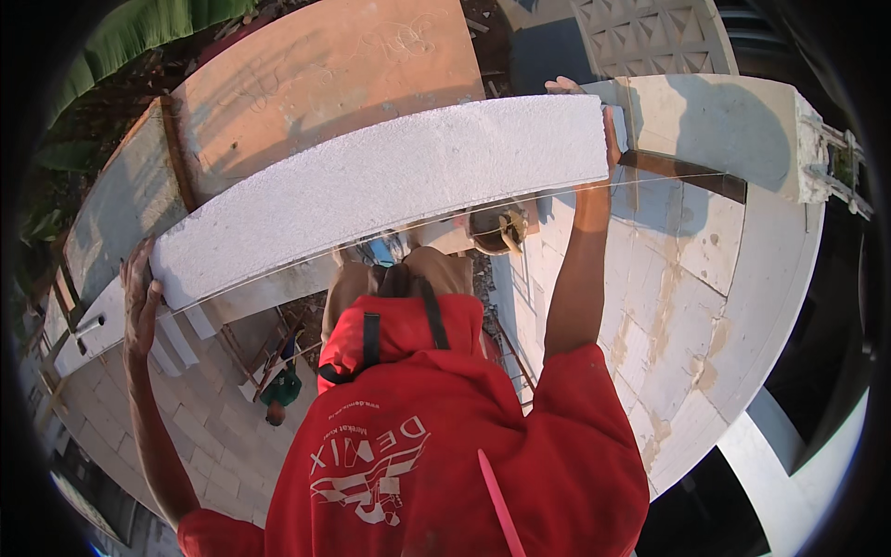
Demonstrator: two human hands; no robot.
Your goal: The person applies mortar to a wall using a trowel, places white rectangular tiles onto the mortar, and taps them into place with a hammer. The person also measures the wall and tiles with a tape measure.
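On red shirt point(464, 395), white lettering point(366, 452), held block point(390, 176)

red short-sleeved shirt point(464, 422) at six o'clock, white print point(379, 483) at seven, pink strip point(499, 502) between five and six; toward twelve, red cloth point(405, 330), black straps point(371, 340), tan trousers point(450, 270).

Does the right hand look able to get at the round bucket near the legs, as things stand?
Probably not: the right hand is pressed to the right end of the white block, and the round bucket appears to sit lower down.
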